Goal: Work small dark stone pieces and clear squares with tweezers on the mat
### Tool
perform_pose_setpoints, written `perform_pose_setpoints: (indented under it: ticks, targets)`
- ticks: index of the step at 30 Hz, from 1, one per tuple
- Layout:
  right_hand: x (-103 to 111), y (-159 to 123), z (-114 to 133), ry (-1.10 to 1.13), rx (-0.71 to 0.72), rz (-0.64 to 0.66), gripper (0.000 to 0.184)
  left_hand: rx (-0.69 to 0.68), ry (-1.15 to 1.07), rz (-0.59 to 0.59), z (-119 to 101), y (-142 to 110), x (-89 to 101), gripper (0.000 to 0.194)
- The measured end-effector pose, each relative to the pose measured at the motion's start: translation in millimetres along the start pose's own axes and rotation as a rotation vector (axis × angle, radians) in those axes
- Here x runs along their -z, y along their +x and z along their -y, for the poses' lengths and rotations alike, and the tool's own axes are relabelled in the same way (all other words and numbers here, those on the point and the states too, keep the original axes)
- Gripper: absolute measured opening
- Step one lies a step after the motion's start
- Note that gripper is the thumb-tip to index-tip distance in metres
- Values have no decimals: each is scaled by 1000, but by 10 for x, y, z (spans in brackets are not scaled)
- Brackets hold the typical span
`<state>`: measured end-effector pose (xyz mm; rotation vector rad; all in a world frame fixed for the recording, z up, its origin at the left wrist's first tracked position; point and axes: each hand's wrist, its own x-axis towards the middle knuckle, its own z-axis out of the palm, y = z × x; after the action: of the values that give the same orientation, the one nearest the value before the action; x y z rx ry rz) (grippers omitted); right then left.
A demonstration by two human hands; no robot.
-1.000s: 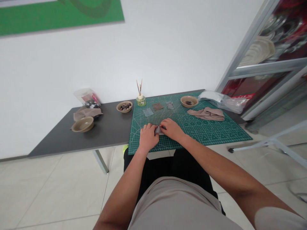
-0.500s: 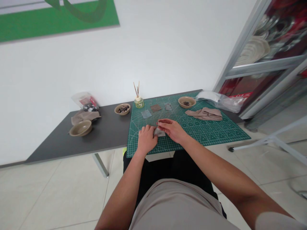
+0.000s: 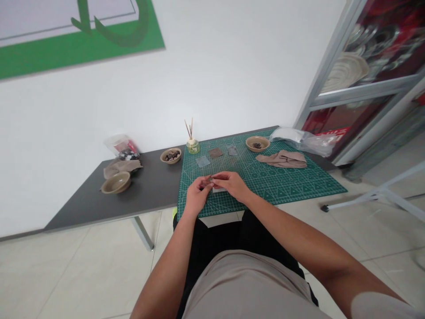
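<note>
1. From my remote seat, I have the small greyish piece (image 3: 208, 179) between both hands, over the near part of the green cutting mat (image 3: 275, 186); fingers hide most of it.
2. Grip: the left hand (image 3: 197, 195) and right hand (image 3: 234, 186) have thumb and fingertips drawn nearly together, pinching the piece; the exact gap I cannot tell.
3. I judge it light, thin and easily creased, so I would hold it by its edges, fingertips only.
4. By the right hand lies one pale flat piece (image 3: 219, 190).
5. My count on the mat: three squares, namely a brown square (image 3: 216, 153), a bluish square (image 3: 203, 161) and a grey square (image 3: 233, 151).
6. Across the surface (image 3: 149, 195): three bowls (image 3: 171, 162), two taupe cloths (image 3: 282, 159), two plastic bags (image 3: 303, 139), one reed diffuser (image 3: 193, 146).
</note>
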<state>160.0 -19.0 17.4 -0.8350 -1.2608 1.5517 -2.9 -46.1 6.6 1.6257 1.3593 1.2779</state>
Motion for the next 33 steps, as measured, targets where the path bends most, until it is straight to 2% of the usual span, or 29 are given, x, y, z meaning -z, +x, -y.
perform_pose_setpoints:
  ticks: [3, 9, 16, 22, 25, 28, 29, 31, 33]
  targets:
    - [20, 3, -34, -38, 20, 22, 29, -1, -27, -39, -3, -1, 5, 20]
    - [49, 5, -68, -48, 40, -6, 30, -12, -14, 12, -8, -13, 16, 21]
    - [48, -17, -66, -70, 58, 4, 28, -25, -30, -16, -20, -11, 18, 15]
    - [28, -36, -94, -126, 88, -1, 29, -6, 8, -4, -13, -22, 22, 20]
    - [65, -45, -46, -352, 175, -46, 25, 13, -39, -34, -1, -24, 20, 19]
    - [191, -43, 23, -793, 290, -125, 25, 21, -97, -86, 11, -18, 16, 17]
    - [244, -42, 38, -958, 313, -115, 28, 22, -109, -98, 17, -14, 14, 17]
    - [343, -40, 46, -1211, 277, -95, 43, 24, -124, -121, 32, -5, 8, 18]
    - [407, -44, 33, -1342, 219, -63, 51, 36, -139, -141, 48, 5, 0, 19]
